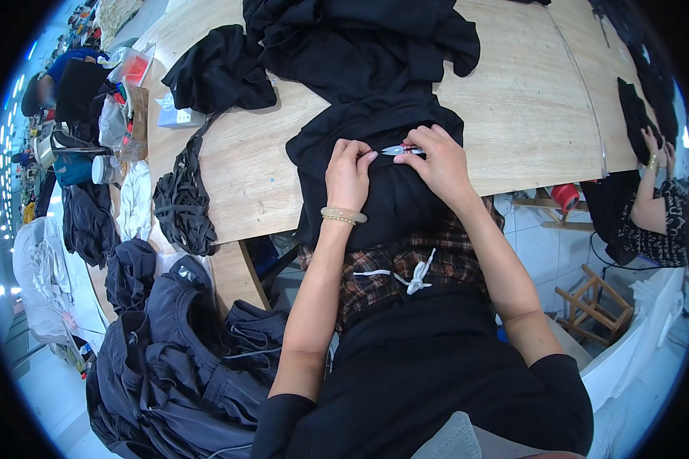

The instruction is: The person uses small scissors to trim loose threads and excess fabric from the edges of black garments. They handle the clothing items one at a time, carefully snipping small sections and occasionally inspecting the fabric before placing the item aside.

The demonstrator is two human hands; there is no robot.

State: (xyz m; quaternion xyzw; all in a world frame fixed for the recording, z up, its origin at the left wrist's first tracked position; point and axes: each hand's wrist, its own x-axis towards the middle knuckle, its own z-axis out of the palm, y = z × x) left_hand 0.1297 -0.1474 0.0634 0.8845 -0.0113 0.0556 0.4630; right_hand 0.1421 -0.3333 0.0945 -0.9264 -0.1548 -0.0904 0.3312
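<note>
Black cloth (394, 200) is spread beneath the fingers. Snips (393, 151) are gripped by the curled right hand (439, 158); whether anything is held in the pinched left hand (347, 173) cannot be told. Cutting is best kept clear of that pinch.

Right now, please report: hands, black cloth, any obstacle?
Right hand holding small snips. Left hand near their tips, grip unclear. Black cloth bunched beneath both. Nothing seen blocking the snips.
</note>
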